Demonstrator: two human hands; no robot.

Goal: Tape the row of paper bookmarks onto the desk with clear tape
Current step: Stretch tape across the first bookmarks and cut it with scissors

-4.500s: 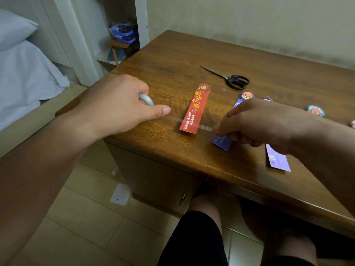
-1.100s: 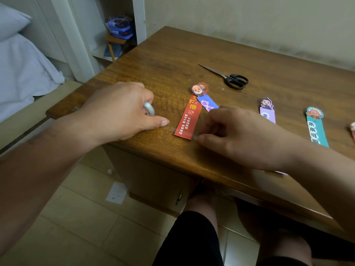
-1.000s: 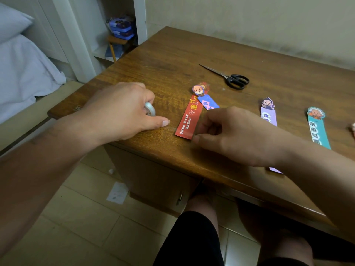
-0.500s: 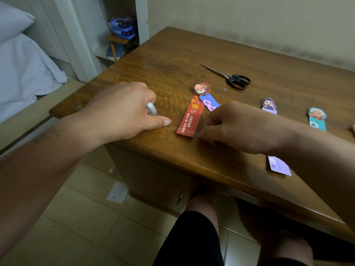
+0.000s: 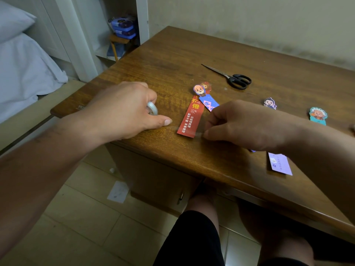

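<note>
Left hand (image 5: 123,110) curled round tape roll (image 5: 152,110), thumb pressed to desk (image 5: 165,150), right hand (image 5: 244,125) pinched on clear tape strip (image 5: 187,130) drawn across lower end of red bookmark (image 5: 190,118), blue bookmark (image 5: 208,101) laid over its top, teal bookmark (image 5: 318,116) noted further right, scissors (image 5: 230,77) observed beyond.

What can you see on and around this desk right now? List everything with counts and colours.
desk: one, brown wood, against the wall
red bookmark: one, red, near the front edge, between the hands
blue bookmark: one, blue, lying across the red one's top
purple bookmark: one, lilac, partly under the right forearm
teal bookmark: one, teal, far right
scissors: one pair, black handles, behind the bookmarks
tape roll: one, clear, in the left hand
tape strip: one, clear, across the red bookmark's lower end
boxes: small stack, blue, beyond the desk
left hand: grips the roll
right hand: pinches the strip's end
</note>
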